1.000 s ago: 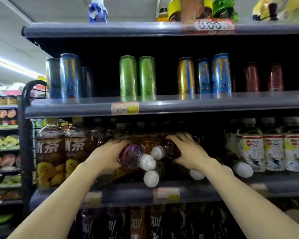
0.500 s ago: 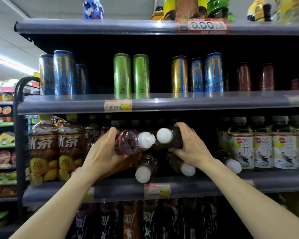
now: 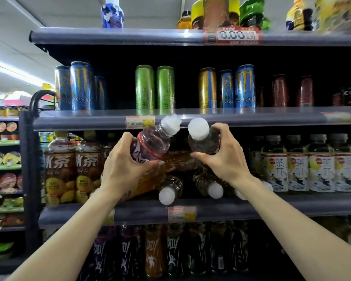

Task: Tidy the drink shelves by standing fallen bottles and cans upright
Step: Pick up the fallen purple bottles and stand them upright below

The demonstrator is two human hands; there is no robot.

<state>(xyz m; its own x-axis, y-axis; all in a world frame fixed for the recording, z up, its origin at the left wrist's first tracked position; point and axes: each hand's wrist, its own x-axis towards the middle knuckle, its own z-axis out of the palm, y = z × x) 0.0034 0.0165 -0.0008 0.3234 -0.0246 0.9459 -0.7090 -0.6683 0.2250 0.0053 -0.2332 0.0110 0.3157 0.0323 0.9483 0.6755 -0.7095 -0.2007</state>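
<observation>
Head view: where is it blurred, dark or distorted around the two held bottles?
Head view: top-right bottles smear with blur; the shelf recess behind the fallen bottles is dark; shelf edges bow from wide-angle distortion; left hand and right hand look sharp.

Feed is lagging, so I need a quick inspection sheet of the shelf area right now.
Surface: drink shelf, front edge bare.
Job's things: purple bottle and dark bottle, both lifted and tilted; two fallen bottles lying caps outward.
Clutter: leaning tea bottle behind the hands.
Hands: left hand grips the purple bottle; right hand grips the dark bottle.
Cables: nothing seen.
Surroundings: cans upright above.
</observation>
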